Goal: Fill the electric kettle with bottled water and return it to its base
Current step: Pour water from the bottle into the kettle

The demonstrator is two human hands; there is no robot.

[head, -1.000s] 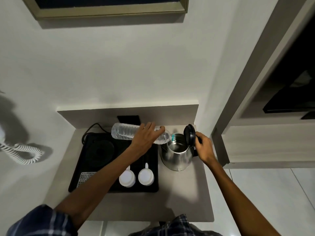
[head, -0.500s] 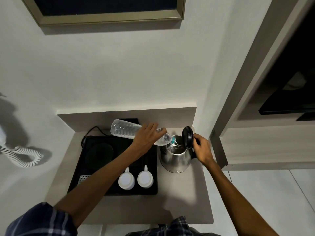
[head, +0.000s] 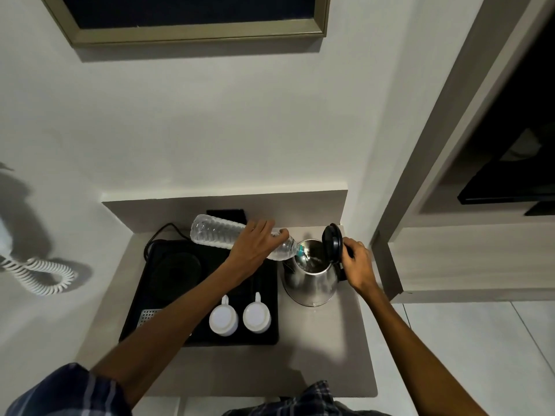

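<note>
Left hand [head: 255, 247] wrapped round tilted water bottle [head: 216, 234], mouth over open steel kettle [head: 310, 276], right hand [head: 357, 262] gripping its handle, two white cups [head: 240, 318] on black tray [head: 168, 292] left.

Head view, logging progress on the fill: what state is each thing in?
Steel electric kettle: off base, black lid open.
Clear plastic water bottle: uncapped, tipped, pouring.
Round black kettle base: bare.
Two white cups: upside down.
Left hand: gripping bottle.
Right hand: on kettle handle.
</note>
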